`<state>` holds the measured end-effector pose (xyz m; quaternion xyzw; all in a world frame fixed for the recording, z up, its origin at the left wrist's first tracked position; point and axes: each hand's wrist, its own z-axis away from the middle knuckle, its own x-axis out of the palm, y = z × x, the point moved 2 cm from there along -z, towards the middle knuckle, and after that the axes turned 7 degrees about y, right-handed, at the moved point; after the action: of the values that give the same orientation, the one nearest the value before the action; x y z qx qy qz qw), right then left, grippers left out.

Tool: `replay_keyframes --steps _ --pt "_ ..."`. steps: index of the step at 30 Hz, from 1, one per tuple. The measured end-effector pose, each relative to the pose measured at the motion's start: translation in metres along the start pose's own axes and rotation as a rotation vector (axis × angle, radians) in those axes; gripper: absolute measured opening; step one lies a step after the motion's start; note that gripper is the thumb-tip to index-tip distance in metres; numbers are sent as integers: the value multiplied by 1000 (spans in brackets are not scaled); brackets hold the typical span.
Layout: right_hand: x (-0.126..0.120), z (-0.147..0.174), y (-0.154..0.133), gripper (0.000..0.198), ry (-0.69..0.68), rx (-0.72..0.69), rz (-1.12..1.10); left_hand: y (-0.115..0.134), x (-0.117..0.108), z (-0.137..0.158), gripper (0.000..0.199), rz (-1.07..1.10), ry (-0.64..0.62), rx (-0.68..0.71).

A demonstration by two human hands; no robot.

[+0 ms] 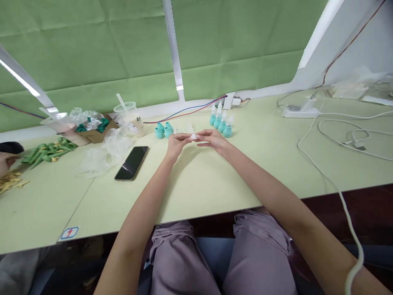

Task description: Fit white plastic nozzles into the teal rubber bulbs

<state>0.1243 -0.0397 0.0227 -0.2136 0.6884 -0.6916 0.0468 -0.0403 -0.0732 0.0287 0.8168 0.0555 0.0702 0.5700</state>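
Observation:
Both of my hands meet above the middle of the table, pinching one small whitish translucent piece (193,137). My left hand (176,144) grips it from the left with thumb and fingers. From the other side, my right hand (215,140) closes thumb and index finger on it. The piece's exact shape is mostly covered by fingertips. Behind my left hand stand several teal rubber bulbs (159,132) with open necks. Several more teal bulbs (227,130), topped with pointed translucent nozzles, stand beyond my right hand. Small clear pieces (189,128) lie just behind my fingers.
A phone (132,163) and a crumpled plastic bag (106,151) lie left, near a drink cup (135,119) and a cardboard box (102,133). Another person's hand (5,163) is by green pieces (50,150) at far left. A power strip (300,111) and white cables (334,184) occupy the right.

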Motion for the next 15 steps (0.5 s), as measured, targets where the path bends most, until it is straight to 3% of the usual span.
replay_keyframes --steps 15 --pt "-4 -4 9 33 -25 45 -40 2 2 0 41 -79 -57 28"
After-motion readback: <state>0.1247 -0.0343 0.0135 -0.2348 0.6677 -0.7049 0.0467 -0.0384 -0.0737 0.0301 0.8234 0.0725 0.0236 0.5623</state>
